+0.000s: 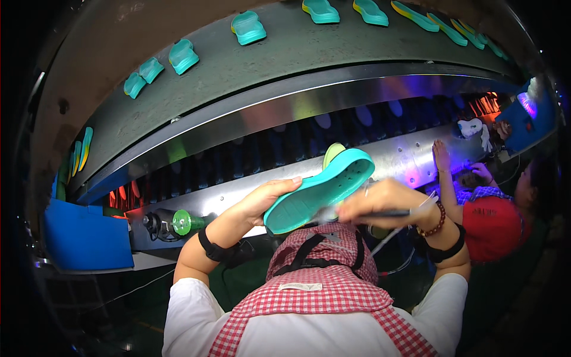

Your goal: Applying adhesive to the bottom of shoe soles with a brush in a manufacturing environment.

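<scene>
A teal shoe sole with a raised rim is tilted up in front of my chest. My left hand grips its left edge, thumb on the upper rim. My right hand, smeared by motion, is closed around a brush with a dark handle. The pale brush head is at the lower inner face of the sole and looks in contact with it. A rounded pale green thing shows just behind the sole's upper edge; what it is, I cannot make out.
Beyond the metal rail, a dark conveyor belt carries several teal and yellow soles. A green-topped container is on the metal ledge at left. At right a co-worker in red reaches over the ledge. Blue housings flank the line.
</scene>
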`<state>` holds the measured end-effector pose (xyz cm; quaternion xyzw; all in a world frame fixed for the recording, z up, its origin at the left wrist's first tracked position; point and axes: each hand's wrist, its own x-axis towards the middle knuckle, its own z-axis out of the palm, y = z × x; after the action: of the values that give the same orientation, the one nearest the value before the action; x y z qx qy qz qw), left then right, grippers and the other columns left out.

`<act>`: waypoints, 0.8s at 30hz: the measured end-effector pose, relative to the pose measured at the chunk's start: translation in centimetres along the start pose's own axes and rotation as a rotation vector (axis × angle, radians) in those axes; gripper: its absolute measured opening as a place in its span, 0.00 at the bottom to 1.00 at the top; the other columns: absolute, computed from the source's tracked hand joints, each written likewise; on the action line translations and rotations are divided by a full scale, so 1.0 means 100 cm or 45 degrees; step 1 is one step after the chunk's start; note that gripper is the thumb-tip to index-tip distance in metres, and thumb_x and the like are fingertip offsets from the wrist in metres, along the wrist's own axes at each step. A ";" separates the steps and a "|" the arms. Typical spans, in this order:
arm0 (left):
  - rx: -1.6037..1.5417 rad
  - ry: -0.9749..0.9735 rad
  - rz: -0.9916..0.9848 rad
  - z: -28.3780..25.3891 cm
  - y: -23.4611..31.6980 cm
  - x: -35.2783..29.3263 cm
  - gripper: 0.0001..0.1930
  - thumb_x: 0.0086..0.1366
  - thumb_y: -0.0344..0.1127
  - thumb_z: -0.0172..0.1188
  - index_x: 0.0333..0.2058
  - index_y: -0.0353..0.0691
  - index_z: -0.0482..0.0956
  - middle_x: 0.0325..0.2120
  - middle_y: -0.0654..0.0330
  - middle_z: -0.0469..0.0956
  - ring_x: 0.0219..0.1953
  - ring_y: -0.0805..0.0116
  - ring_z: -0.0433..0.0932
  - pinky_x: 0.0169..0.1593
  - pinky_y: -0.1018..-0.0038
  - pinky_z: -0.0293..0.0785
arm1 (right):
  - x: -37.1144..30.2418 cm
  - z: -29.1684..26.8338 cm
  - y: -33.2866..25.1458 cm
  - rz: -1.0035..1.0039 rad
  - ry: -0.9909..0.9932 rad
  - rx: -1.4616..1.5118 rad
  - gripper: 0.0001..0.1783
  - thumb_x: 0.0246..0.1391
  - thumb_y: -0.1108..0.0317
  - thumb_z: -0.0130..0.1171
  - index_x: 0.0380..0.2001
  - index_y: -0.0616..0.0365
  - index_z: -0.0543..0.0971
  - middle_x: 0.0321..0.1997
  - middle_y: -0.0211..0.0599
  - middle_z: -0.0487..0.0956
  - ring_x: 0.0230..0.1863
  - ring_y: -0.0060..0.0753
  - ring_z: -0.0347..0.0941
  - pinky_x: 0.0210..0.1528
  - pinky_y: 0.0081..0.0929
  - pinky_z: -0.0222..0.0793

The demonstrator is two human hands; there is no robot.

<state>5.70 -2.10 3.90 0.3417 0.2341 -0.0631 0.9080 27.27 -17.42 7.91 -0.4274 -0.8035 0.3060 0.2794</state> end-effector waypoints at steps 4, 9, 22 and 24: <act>0.222 0.044 0.125 -0.010 -0.002 0.001 0.22 0.64 0.44 0.47 0.48 0.32 0.68 0.39 0.52 0.75 0.37 0.68 0.77 0.40 0.74 0.75 | -0.011 0.015 0.016 0.068 0.031 0.054 0.12 0.45 0.68 0.58 0.35 0.59 0.77 0.37 0.41 0.78 0.38 0.39 0.75 0.40 0.28 0.70; -0.054 0.069 0.252 -0.017 -0.013 0.012 0.27 0.62 0.48 0.48 0.53 0.34 0.62 0.47 0.52 0.69 0.42 0.65 0.74 0.44 0.69 0.73 | 0.015 0.011 -0.009 0.424 0.235 0.530 0.08 0.45 0.71 0.58 0.31 0.61 0.78 0.29 0.41 0.79 0.31 0.30 0.76 0.35 0.22 0.70; 0.260 0.368 0.469 -0.004 -0.031 0.018 0.19 0.67 0.43 0.40 0.44 0.34 0.70 0.34 0.60 0.74 0.36 0.74 0.72 0.40 0.77 0.69 | 0.072 0.036 0.009 0.571 0.499 0.460 0.09 0.48 0.70 0.55 0.20 0.64 0.75 0.17 0.33 0.74 0.21 0.17 0.69 0.23 0.17 0.64; 0.297 0.363 0.537 -0.003 -0.030 0.018 0.19 0.67 0.43 0.40 0.46 0.33 0.69 0.34 0.59 0.74 0.36 0.74 0.72 0.41 0.77 0.68 | 0.073 0.036 0.015 0.555 0.575 0.428 0.09 0.47 0.69 0.54 0.20 0.65 0.75 0.15 0.34 0.72 0.19 0.18 0.67 0.22 0.20 0.62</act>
<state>6.36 -4.10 1.07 0.4906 0.2742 0.1495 0.8135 21.93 -11.43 5.82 -0.5936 -0.5500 0.3841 0.4444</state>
